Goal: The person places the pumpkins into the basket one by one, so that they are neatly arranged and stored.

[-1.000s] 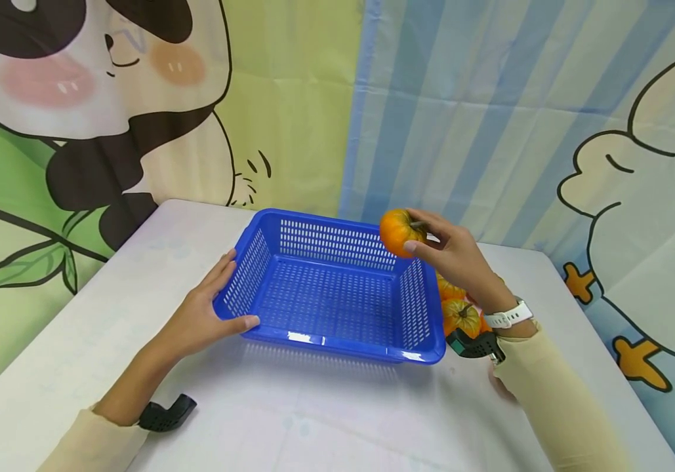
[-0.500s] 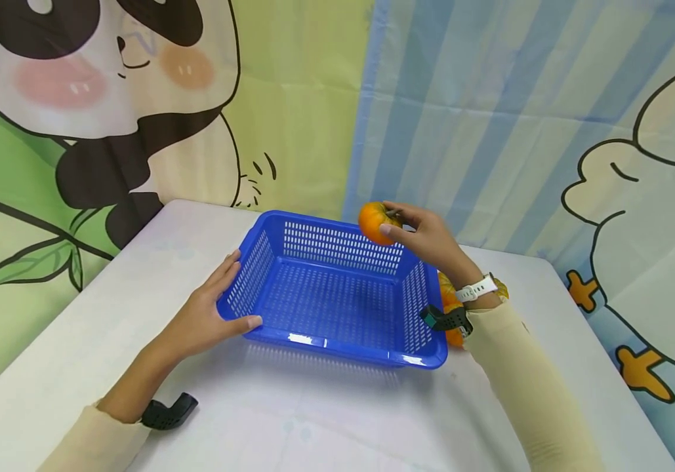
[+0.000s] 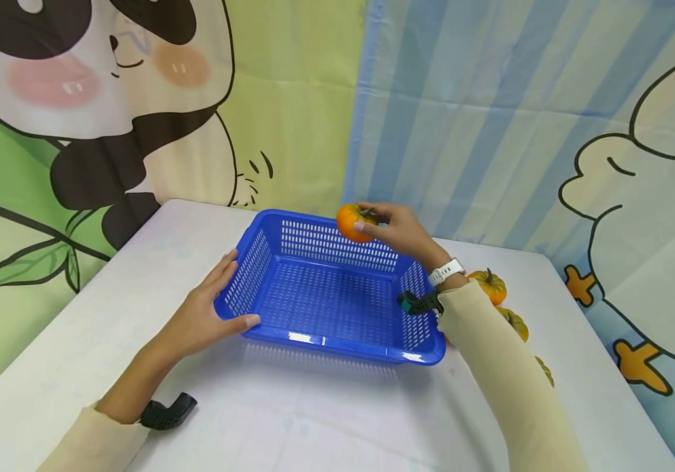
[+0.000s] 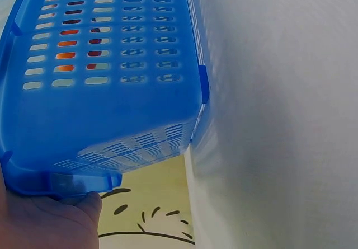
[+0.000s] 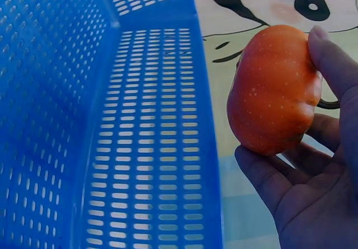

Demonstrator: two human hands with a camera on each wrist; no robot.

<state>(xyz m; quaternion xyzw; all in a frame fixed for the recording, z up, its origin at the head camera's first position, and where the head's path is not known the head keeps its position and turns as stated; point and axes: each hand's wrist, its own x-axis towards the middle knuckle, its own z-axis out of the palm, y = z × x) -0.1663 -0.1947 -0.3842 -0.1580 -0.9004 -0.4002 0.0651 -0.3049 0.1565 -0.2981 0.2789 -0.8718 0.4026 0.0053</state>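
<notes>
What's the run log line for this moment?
right hand: holds round orange pumpkin near far rim of rectangular blue plastic basket | left hand: touches basket's left side | yellow-orange pumpkins: on white table

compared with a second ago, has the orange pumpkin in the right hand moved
Yes, leftward: in the head view the orange pumpkin, held by the right hand, was clearly right of the backdrop's yellow-blue seam and now shows directly below it.
</notes>
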